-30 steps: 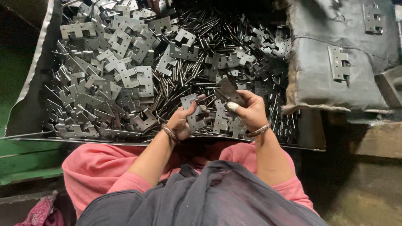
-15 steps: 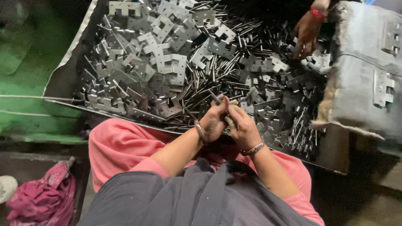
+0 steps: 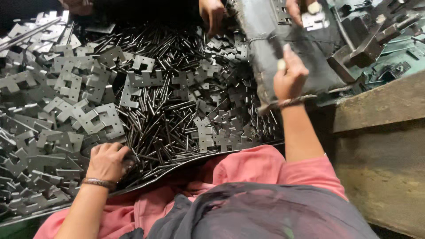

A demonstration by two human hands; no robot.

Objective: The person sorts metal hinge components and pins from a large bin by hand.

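My left hand (image 3: 106, 160) lies palm down on a heap of thin metal pins (image 3: 168, 119), fingers curled into them; whether it grips any is hidden. Flat grey hinge plates (image 3: 95, 117) with cut-out notches lie piled to its left and beyond it. My right hand (image 3: 290, 79) is raised to the right, closed around a dark flat metal piece (image 3: 276, 44) that it holds against a grey padded block (image 3: 265, 66). Both wrists wear a bracelet. My pink-clothed lap (image 3: 248, 170) is below.
The parts fill a shallow metal tray whose rim (image 3: 186, 161) runs along my lap. Other people's hands reach in at the top: one (image 3: 212, 13) over the pins, one (image 3: 297, 8) over a plate on the block. A worn wooden bench (image 3: 380, 146) stands on the right.
My hands were together at the tray's near edge. They have parted: the left dropped onto the pins at the left, the right rose to the grey block. The camera swung right.
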